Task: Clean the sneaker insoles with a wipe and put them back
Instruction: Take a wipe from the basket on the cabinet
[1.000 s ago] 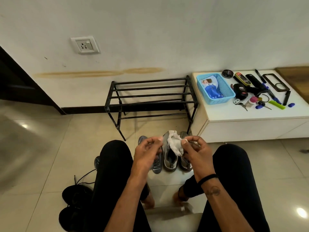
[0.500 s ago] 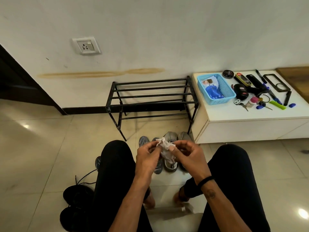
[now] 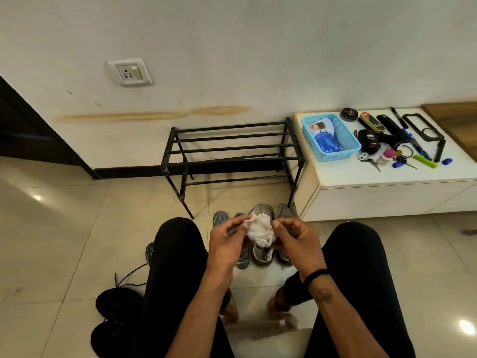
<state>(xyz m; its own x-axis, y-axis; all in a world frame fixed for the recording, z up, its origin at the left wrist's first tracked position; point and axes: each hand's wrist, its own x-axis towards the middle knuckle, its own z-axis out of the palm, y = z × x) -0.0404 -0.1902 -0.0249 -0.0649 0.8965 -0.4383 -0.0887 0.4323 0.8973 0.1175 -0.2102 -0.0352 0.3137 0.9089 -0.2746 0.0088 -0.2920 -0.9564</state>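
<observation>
bright even light, glare spots on the floor tiles (image 3: pixel 467 327), wide-angle bending at edges.

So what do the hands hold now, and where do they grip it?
Both hold the crumpled white wipe: left hand pinches its left edge, right hand its right edge.

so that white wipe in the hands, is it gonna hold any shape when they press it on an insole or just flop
Probably flop. The wipe hangs bunched and creased between the left hand and right hand, its lower end drooping. It looks thin and light, pinched by fingertips alone. It would likely need folding or fingers behind it to press firmly.
</observation>
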